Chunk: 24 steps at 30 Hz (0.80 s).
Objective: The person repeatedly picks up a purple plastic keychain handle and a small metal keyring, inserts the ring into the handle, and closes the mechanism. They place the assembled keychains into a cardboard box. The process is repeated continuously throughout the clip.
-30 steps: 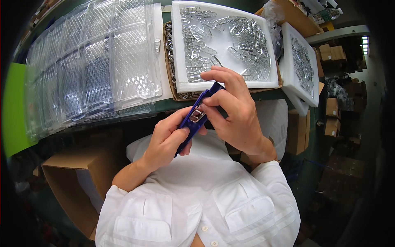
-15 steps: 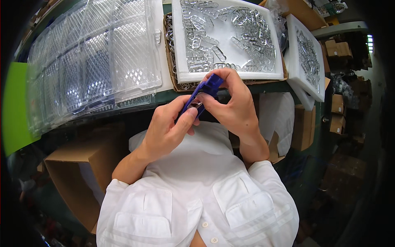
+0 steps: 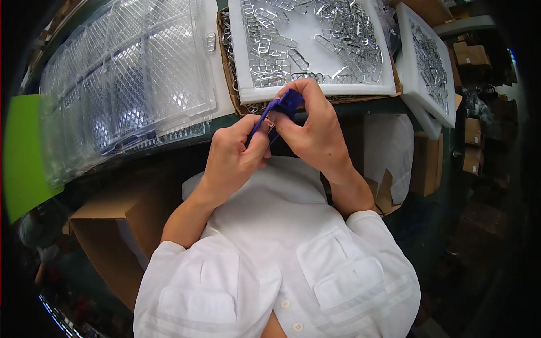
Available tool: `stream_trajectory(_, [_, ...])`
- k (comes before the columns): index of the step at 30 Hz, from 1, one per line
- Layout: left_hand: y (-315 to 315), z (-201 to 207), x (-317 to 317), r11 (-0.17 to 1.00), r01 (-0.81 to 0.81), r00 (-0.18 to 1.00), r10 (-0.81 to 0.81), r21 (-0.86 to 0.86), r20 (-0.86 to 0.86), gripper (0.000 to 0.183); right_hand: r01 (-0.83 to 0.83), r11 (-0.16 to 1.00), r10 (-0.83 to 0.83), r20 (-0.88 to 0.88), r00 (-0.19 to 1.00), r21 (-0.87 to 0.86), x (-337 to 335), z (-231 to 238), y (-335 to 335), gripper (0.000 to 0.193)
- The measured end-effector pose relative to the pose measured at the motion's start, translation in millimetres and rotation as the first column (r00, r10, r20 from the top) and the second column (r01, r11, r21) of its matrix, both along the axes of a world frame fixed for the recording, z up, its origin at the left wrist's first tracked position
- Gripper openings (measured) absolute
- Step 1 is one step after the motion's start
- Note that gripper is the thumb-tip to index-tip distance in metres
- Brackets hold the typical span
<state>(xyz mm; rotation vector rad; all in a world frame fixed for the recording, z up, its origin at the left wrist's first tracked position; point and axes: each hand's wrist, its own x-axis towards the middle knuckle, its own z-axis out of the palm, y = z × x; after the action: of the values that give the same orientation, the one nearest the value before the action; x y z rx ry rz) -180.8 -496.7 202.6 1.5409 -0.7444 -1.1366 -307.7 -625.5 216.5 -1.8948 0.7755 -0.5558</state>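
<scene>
The left hand (image 3: 234,152) is closed around the lower end of a blue plastic part (image 3: 289,101); the right hand (image 3: 315,127) pinches its upper end. The part sits tilted before the chest, its middle partly hidden by fingers. Beyond, a white foam tray (image 3: 315,93) bears loose metal clips (image 3: 360,42). Clear plastic trays (image 3: 124,70) occupy the left. Far right, small cartons (image 3: 472,135) carry pale labels, too small to read.

Clips (image 3: 358,35) in a tray (image 3: 363,92) before me
To my left lies a compartmented tray (image 3: 125,84); right, another clip tray (image 3: 409,62).
</scene>
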Motion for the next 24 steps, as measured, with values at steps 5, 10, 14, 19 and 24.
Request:
stream_trajectory(5, [14.3, 29.8, 17.8, 0.937, 0.185, 0.956, -0.242, -0.297, -0.166, 0.045, -0.063, 0.945, -0.082, 0.42, 0.904, 0.321, -13.0, 5.4, -10.3, 0.036])
stream_trajectory(10, [23.3, 44.3, 17.1, 0.888, 0.243, 0.907, -0.066, -0.39, 0.415, 0.065, -0.082, 0.995, 0.035, 0.582, 0.813, 0.055, -28.8, 3.1, -16.9, 0.042])
stream_trajectory(14, [24.4, 45.8, 9.4, 0.865, 0.228, 0.878, 0.015, -0.447, 0.478, 0.074, -0.029, 0.995, 0.079, 0.564, 0.822, -0.097, -32.4, 2.6, -22.0, 0.04])
stream_trajectory(19, [20.9, 50.7, 4.1, 0.878, 0.232, 0.848, 0.029, -0.419, 0.529, 0.068, -0.013, 0.993, 0.076, 0.569, 0.819, -0.115, -35.8, -1.7, -27.8, 0.039])
stream_trajectory(24, [15.2, 53.4, -1.1, 0.865, 0.247, 0.83, 0.044, -0.436, 0.556, 0.063, 0.005, 0.991, 0.073, 0.583, 0.809, -0.131, -38.2, -3.7, -31.6, 0.038])
